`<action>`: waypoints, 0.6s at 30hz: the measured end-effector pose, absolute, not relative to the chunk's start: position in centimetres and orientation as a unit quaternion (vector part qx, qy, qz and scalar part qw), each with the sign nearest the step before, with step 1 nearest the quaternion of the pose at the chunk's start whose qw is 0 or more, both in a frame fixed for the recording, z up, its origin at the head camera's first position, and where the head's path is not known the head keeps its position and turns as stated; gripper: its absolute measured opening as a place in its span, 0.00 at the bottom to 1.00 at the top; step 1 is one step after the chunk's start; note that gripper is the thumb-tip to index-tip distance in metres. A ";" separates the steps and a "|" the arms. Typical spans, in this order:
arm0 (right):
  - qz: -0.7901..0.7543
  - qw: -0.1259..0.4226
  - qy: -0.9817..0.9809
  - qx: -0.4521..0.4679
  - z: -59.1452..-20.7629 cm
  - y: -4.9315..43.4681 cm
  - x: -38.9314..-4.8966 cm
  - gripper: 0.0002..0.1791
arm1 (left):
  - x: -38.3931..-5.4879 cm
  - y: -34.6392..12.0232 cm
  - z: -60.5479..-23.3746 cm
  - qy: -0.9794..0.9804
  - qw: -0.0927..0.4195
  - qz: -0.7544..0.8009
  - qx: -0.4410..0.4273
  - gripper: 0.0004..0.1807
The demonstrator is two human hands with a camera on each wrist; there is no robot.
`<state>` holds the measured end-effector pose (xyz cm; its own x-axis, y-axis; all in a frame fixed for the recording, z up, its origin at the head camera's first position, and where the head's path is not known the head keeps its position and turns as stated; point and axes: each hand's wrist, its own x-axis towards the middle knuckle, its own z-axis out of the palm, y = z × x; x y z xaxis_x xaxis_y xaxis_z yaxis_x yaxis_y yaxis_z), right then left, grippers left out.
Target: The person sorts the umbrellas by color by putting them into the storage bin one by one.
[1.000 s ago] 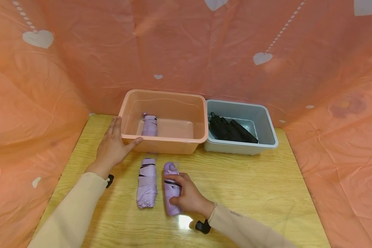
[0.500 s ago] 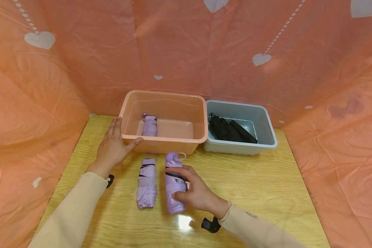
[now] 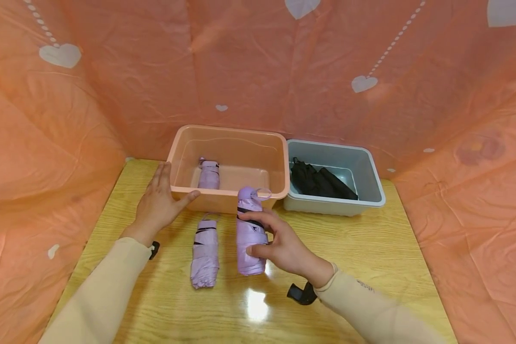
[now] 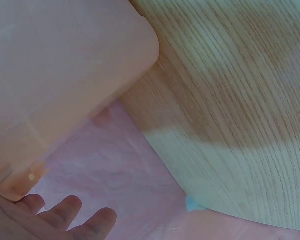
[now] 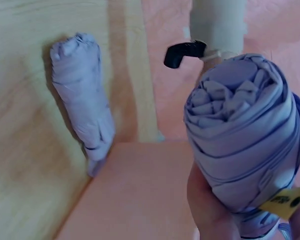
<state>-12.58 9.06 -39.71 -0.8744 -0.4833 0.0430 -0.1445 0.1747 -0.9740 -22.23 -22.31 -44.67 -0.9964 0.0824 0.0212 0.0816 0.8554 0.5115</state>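
Note:
My right hand [image 3: 285,246] grips a folded purple umbrella [image 3: 250,241], held upright above the table with its wrist loop at the top. In the right wrist view, the bunched cloth end and a small yellow tag [image 5: 284,201] show. A second folded purple umbrella [image 3: 205,260] lies on the table to the left. My left hand [image 3: 156,205] rests at the near left corner of an orange plastic basin [image 3: 241,143], fingers straight along its side and thumb across the front rim. Inside that basin lies another purple umbrella [image 3: 209,176], its lower end hidden by the front wall.
A grey-blue basin [image 3: 335,205] stands against the orange one's right side, with black folded cloth-covered items [image 3: 318,181] in it. Both stand at the back of the wooden table [image 3: 352,258]. A pink-orange sheet [image 3: 258,62] with hearts hangs behind and at the sides.
My right hand has lifted the purple umbrella off the table and carried it forward and slightly right, so its top now overlaps the orange basin's front rim. My left hand stays in place.

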 end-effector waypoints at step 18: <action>-0.645 0.182 0.729 -0.139 -34.0 7.4 -23.7 0.32 | -22.0 -22.4 -44.8 0.962 -0.006 0.270 0.041 0.64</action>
<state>-23.67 7.38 -34.04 -0.8950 -0.4378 -0.0856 0.0321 0.1281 -0.9912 -22.03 -22.41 -44.84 -0.9966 0.0753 0.0341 0.0820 0.8513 0.5182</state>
